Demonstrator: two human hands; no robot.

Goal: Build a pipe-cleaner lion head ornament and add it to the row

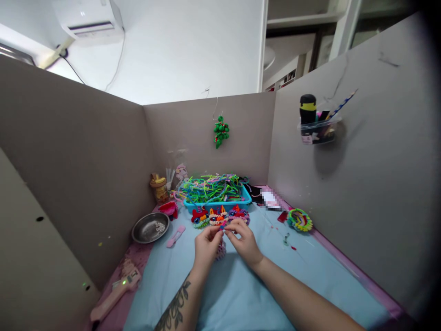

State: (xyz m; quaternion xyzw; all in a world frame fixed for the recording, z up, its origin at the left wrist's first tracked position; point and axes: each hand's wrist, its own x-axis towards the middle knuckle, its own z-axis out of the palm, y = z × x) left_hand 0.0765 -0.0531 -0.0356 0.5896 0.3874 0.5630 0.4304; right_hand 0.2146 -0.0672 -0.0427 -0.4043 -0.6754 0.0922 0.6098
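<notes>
My left hand (207,243) and my right hand (244,240) meet above the middle of the cloth, fingers pinched together. Between their fingertips is a small pipe-cleaner craft piece (223,226), blue and pink. A pale pink and purple ribbed part (221,250) shows below the left fingers; whether it joins the piece I cannot tell. Just beyond the hands stand colourful coiled pipe-cleaner figures: one red and green (200,218), one with orange points (218,215), and one purple and red (240,214), partly hidden by the right hand.
Behind the figures, a blue tray (217,207) is heaped with pipe cleaners (213,188). At left are a metal bowl (150,228) with small white bits, a pink clip-like piece (176,236) and a pink glue gun (117,294). A green-yellow coil (299,220) lies right. Grey panels surround the table.
</notes>
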